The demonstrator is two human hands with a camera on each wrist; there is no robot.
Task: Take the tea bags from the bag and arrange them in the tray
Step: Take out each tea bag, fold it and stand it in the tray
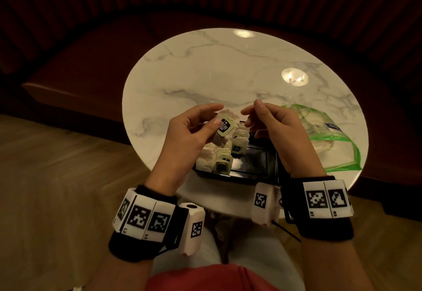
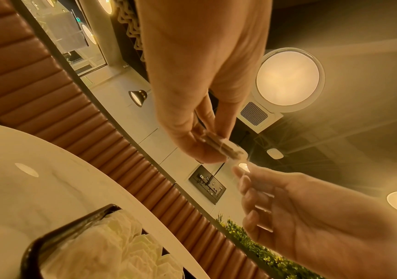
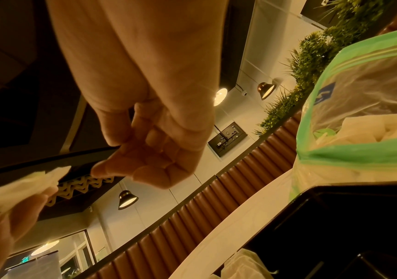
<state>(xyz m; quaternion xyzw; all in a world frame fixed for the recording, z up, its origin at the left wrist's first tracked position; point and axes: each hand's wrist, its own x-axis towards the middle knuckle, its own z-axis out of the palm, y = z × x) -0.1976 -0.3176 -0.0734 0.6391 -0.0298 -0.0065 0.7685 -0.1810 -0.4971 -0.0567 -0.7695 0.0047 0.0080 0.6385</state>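
Note:
My left hand [image 1: 215,117] pinches a white tea bag with a dark printed tag [image 1: 225,126] between thumb and fingers, above the tray's far left corner. The left wrist view shows the same tea bag [image 2: 230,151] edge-on in that pinch [image 2: 212,145]. My right hand [image 1: 250,110] hovers just right of it, fingers loosely curled and holding nothing [image 3: 111,151]. The black tray [image 1: 253,169] lies at the table's near edge, with several tea bags [image 1: 220,156] standing in its left part. A clear zip bag with green edges [image 1: 331,135] lies right of the tray, with tea bags inside [image 3: 371,130].
The round white marble table [image 1: 217,73] is bare beyond the hands. A brown padded bench [image 2: 49,90] curves round its far side. The wooden floor lies to the left, and my knees sit under the table's near edge.

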